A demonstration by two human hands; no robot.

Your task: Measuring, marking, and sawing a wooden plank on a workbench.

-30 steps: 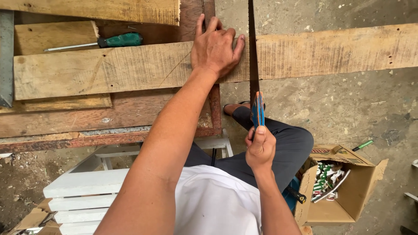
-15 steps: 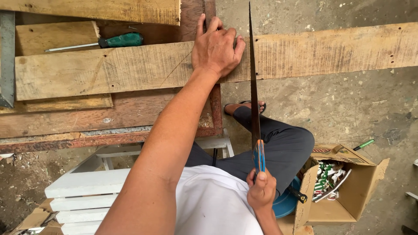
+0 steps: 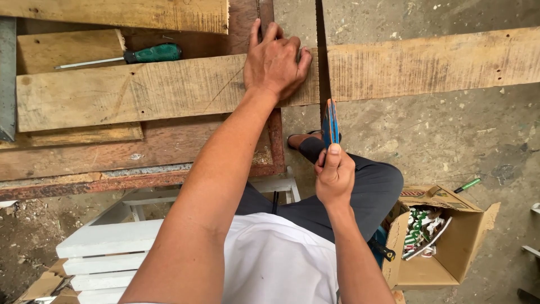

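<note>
My left hand presses flat on a long wooden plank that lies across a reddish workbench and overhangs it to the right. My right hand grips the blue handle of a handsaw. The saw's thin dark blade runs up through a cut in the plank just right of my left hand. The plank's overhanging right part juts out over the concrete floor.
A green-handled screwdriver lies on the bench behind the plank. More boards are stacked at the back. A white slatted stool stands below left. An open cardboard box sits on the floor at right, a green pen beside it.
My right hand drew the saw back towards me half a second ago, then pushed it forward again. My left hand stayed on the plank.
</note>
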